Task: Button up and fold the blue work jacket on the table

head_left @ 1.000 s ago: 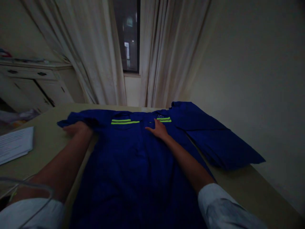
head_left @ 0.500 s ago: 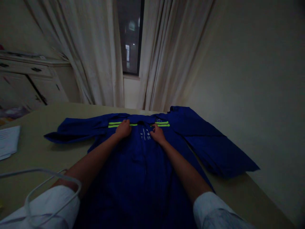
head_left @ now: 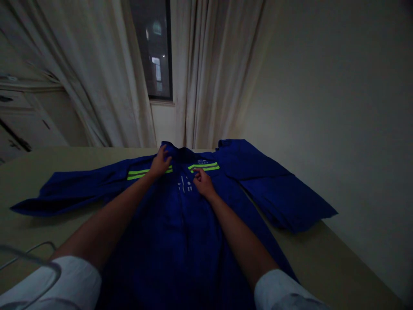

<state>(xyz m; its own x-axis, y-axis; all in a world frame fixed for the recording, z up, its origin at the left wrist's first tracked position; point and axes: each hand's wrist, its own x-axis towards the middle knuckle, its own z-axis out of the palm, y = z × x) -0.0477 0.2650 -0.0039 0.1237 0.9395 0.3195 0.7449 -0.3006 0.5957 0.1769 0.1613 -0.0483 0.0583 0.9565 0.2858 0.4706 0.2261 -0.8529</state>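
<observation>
Royal-blue work jacket point(head_left: 180, 232) spread flat on a beige desk point(head_left: 322, 258), neck toward the window, lower part running out of view beneath both forearms. Left hand point(head_left: 160, 162) at the collar point(head_left: 176, 150), its fingers point(head_left: 163, 151) curled over the raised edge, clenched on the cloth. Right hand point(head_left: 201, 183) on the chest just below a yellow-green reflective stripe point(head_left: 203, 166), its fingers point(head_left: 197, 173) bunched against the fabric, with no telling whether pinching it or only pressing. White printed marks point(head_left: 184, 184) between the two hands, nearer the right one. Left sleeve point(head_left: 74, 189) stretched sideways across the desk, wide of the left forearm; right sleeve point(head_left: 274, 185) angled down and away, well apart from the right hand. White shirt cuffs point(head_left: 75, 280) at both forearms, thin white wire loop point(head_left: 29, 258) near the left cuff. Beyond the desk, pale curtains point(head_left: 97, 77) flanking a dark window point(head_left: 151, 47).
</observation>
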